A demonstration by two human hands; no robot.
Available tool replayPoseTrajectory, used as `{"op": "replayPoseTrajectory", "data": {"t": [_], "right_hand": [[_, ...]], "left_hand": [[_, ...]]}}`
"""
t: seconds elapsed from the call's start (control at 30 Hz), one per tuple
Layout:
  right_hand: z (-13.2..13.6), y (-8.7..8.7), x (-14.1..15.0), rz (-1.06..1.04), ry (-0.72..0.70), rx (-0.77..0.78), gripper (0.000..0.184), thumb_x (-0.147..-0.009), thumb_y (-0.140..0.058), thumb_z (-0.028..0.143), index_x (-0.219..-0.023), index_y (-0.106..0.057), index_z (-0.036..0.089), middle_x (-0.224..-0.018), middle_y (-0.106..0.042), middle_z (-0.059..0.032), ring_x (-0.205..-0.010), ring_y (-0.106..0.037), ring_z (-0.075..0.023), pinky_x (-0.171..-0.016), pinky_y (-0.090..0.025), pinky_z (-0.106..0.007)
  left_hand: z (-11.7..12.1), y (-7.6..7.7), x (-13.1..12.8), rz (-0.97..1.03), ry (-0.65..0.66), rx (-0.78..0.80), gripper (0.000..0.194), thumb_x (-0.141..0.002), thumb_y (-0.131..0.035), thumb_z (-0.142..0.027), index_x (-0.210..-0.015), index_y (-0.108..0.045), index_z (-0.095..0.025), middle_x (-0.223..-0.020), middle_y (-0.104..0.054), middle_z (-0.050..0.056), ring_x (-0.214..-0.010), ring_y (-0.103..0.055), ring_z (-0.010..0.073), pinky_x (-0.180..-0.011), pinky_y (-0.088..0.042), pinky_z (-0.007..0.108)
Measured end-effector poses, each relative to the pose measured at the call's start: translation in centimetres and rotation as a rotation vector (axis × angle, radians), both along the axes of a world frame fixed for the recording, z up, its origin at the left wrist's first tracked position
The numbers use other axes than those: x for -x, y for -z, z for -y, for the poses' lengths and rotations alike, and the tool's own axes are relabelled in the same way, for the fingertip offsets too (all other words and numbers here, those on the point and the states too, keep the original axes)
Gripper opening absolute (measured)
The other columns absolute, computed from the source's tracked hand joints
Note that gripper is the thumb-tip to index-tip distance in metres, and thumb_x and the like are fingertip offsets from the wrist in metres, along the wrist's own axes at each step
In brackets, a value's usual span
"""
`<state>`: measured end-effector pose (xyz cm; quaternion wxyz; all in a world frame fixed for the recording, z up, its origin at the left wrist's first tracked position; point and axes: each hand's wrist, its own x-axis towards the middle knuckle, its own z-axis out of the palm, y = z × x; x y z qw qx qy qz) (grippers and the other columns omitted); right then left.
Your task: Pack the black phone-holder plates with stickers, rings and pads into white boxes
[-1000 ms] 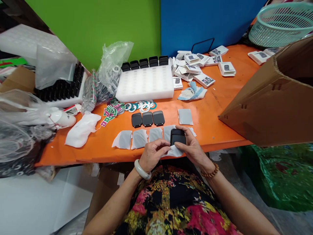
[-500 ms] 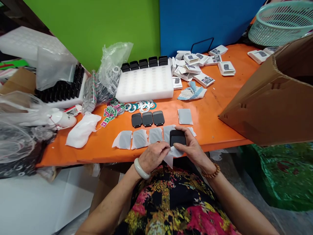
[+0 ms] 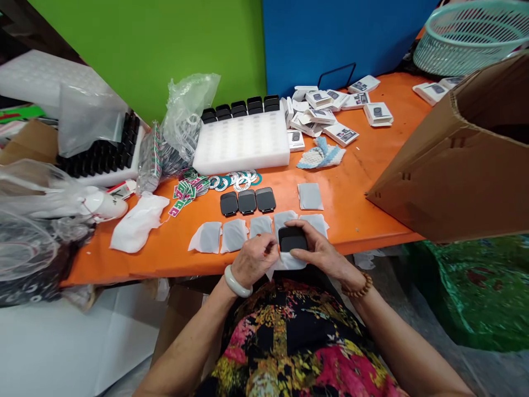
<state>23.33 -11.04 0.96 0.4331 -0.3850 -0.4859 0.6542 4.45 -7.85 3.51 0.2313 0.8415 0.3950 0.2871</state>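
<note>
In my right hand (image 3: 318,251) is a flat black square device (image 3: 293,240), gripped by its edges over the table's front edge. A thin white translucent sleeve (image 3: 294,261) covers the device's lower end. My left hand (image 3: 257,255) pinches the sleeve's left corner between thumb and fingertips. Just beyond my hands lies a row of sleeved devices, among them one at the left (image 3: 210,238) and one at the right (image 3: 314,225). Three bare black devices (image 3: 247,202) sit side by side behind that row. Another sleeved device (image 3: 310,197) lies apart on the right.
A white foam tray (image 3: 242,143) stands at the back with black devices behind it. Small white boxes (image 3: 341,134) are heaped to its right, near a knitted cloth (image 3: 320,154). Round stickers (image 3: 242,181) and printed cards (image 3: 184,193) lie left of centre. A cardboard box (image 3: 446,171) stands at right.
The black device and both hands have shifted slightly left and down. The white sleeve now wraps across the device's lower end. The whole view has moved a little.
</note>
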Motion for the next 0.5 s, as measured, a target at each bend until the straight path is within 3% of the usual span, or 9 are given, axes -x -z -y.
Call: {"op": "replayPoseTrajectory", "data": {"t": [0.07,0.23,0.3,0.5], "right_hand": [[0.2,0.2,0.3,0.030,-0.030,0.006,0.051,-0.080,-0.067,0.029,-0.126,-0.046,0.029,-0.115,-0.053,-0.0030,-0.102,-0.053,-0.0189,-0.087,-0.045,-0.030],[0.0,0.2,0.6,-0.014,0.096,0.009,0.051,-0.079,-0.068,0.032,-0.124,-0.044,0.028,-0.117,-0.054,-0.0035,-0.105,-0.054,-0.0192,-0.088,-0.046,-0.030],[-0.1,0.1,0.5,0.005,0.104,-0.019,0.049,-0.080,-0.067,0.032,-0.123,-0.045,0.027,-0.116,-0.055,-0.0040,-0.106,-0.054,-0.0193,-0.089,-0.047,-0.031],[0.0,-0.2,1.2,0.250,0.123,-0.141,0.038,-0.086,-0.058,0.031,-0.123,-0.050,0.025,-0.120,-0.057,-0.0062,-0.110,-0.054,-0.0221,-0.096,-0.043,-0.037]], "left_hand": [[-0.1,0.0,0.3,0.037,-0.053,0.035,0.011,-0.081,-0.049,-0.012,-0.074,-0.055,-0.018,-0.063,-0.057,-0.002,-0.057,-0.054,0.0102,-0.058,-0.043,0.021],[0.6,-0.2,0.9,0.247,-0.062,0.419,0.011,-0.089,-0.049,-0.023,-0.090,-0.058,-0.018,-0.079,-0.063,0.002,-0.070,-0.061,0.0115,-0.066,-0.048,0.022],[1.1,-0.4,0.9,0.260,-0.052,0.499,0.011,-0.088,-0.052,-0.025,-0.094,-0.059,-0.018,-0.081,-0.064,0.002,-0.070,-0.060,0.0120,-0.066,-0.048,0.023],[2.1,-0.9,0.1,0.070,-0.054,0.384,0.006,-0.083,-0.058,-0.014,-0.085,-0.062,-0.018,-0.081,-0.062,0.002,-0.077,-0.057,0.0149,-0.072,-0.045,0.026]]}}
